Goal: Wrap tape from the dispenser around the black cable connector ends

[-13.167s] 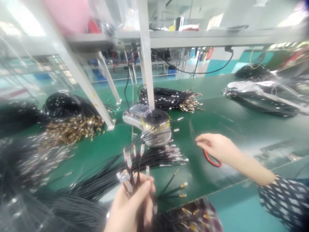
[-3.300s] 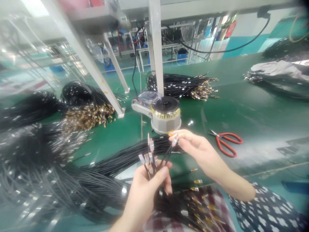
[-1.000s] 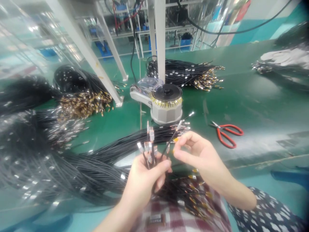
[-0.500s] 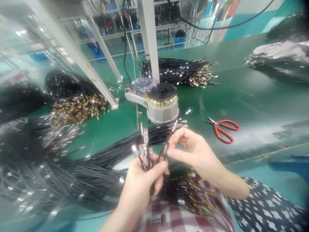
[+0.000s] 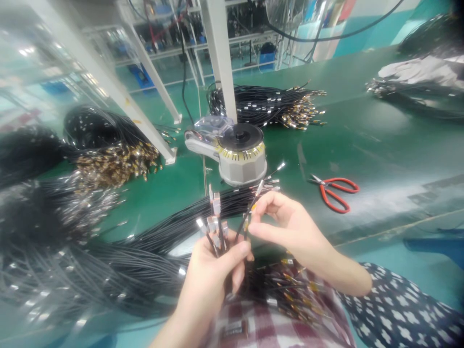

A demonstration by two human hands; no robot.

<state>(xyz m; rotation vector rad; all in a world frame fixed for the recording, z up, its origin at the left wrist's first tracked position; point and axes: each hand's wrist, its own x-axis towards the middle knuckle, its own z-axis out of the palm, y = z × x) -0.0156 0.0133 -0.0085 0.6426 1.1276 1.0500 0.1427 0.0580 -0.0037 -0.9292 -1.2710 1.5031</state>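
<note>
Holding bunch of black cables (image 5: 216, 205) near centre, plugs up, left hand (image 5: 213, 273) wrapped round it. Just right of it, one slanting cable beside right hand (image 5: 286, 224), with thumb and forefinger narrowly apart and yellow piece (image 5: 253, 207) at forefinger tip; cannot tell if touching cable. Below, near: more cables with yellow-marked ends (image 5: 290, 285), over plaid cloth (image 5: 268, 326). Beyond hands: row of cables, then grey tape dispenser (image 5: 242, 169). Right: red-handled cutters (image 5: 328, 182) on green table (image 5: 348, 150). Far: another cable bundle (image 5: 253, 104). Left: heaped cables, gold-coloured ends (image 5: 116, 164).
</note>
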